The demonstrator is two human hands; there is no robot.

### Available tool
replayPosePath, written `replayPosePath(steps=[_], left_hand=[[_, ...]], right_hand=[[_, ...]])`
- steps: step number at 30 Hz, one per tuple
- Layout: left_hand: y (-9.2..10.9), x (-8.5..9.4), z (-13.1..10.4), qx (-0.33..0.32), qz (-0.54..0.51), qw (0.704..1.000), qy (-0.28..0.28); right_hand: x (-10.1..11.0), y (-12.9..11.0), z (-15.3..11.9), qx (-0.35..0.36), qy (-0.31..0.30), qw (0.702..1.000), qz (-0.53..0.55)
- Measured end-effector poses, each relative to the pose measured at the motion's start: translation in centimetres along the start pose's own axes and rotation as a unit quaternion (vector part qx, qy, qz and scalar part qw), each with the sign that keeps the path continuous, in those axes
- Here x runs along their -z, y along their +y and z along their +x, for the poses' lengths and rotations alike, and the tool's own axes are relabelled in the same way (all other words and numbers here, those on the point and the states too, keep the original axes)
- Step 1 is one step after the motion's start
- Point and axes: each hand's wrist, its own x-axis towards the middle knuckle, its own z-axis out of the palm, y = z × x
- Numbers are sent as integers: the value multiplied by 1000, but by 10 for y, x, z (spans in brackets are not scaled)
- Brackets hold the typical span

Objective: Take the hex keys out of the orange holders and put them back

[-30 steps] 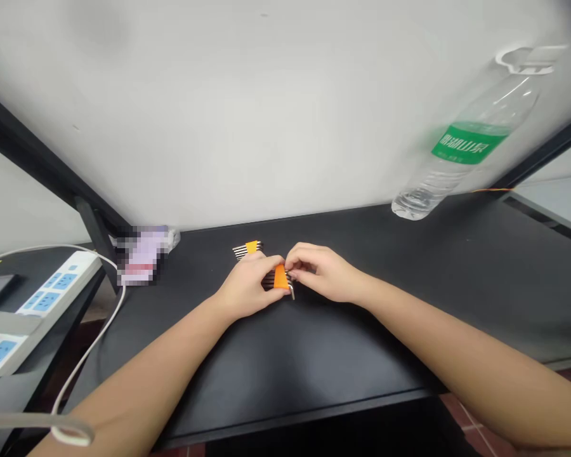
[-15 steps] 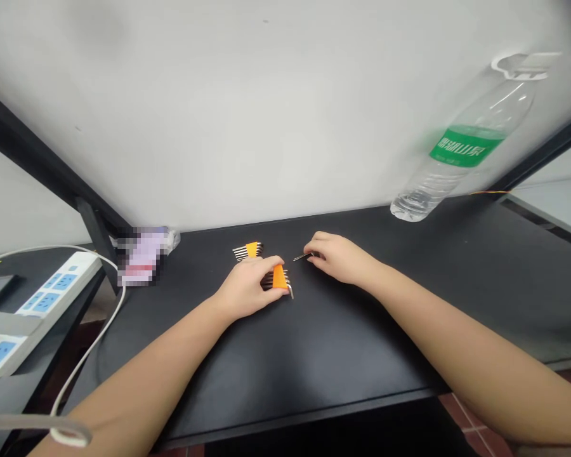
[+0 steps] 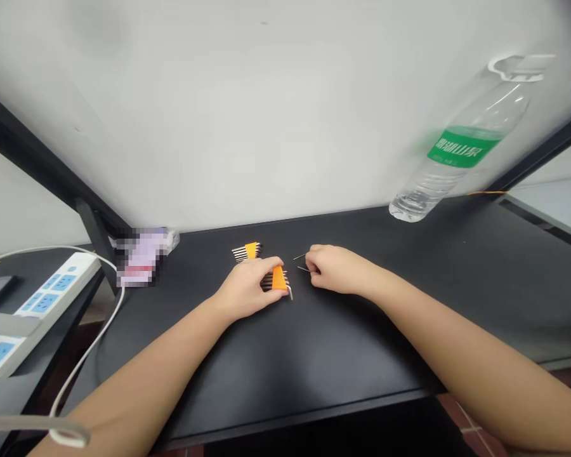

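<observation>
My left hand (image 3: 250, 285) is closed around an orange hex key holder (image 3: 279, 278), thumb and fingers at its two ends. Several metal keys stick out of it, one with its bent end toward the front. Just behind my left hand lies a second orange holder (image 3: 251, 250) with several hex keys fanned to the left. To the right, my right hand (image 3: 330, 268) is pinched low over the table. Two thin hex keys show at its fingertips: an upper one (image 3: 299, 257) and a lower one (image 3: 303, 268). Its fingers hide their other ends, so which one is gripped is unclear.
All this is on a black table (image 3: 276, 368) against a white wall. A large water bottle (image 3: 457, 152) leans at the back right. Left are a blurred purple package (image 3: 145, 254), a white power strip (image 3: 42, 304), a looping white cable (image 3: 99, 343) and a black frame post.
My right hand has turned and moved slightly toward the front. Two separate thin keys now show at its fingertips, where one was clear before. My left hand stays on its holder.
</observation>
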Motion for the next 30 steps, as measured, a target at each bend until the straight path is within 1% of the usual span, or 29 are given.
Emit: replayPosePath(steps=[2, 5, 8, 14, 19, 25, 30], left_hand=[[0, 1, 0, -5, 11, 1000, 4], [1, 1, 0, -9, 22, 1000, 8], [1, 1, 0, -8, 17, 1000, 7], [2, 1, 0, 1, 18, 1000, 7], [2, 2, 0, 9, 8, 1000, 7], [4, 3, 1, 9, 8, 1000, -2], [5, 3, 1, -3, 12, 1000, -2]], right_hand=[[2, -5, -1, 32, 11, 999, 40], [5, -11, -1, 86, 38, 989, 114], [8, -16, -2, 115, 67, 980, 150], [9, -16, -4, 123, 79, 977, 157], [11, -18, -6, 139, 105, 974, 142], [11, -19, -8, 151, 113, 975, 117], [9, -24, -9, 135, 137, 974, 119]])
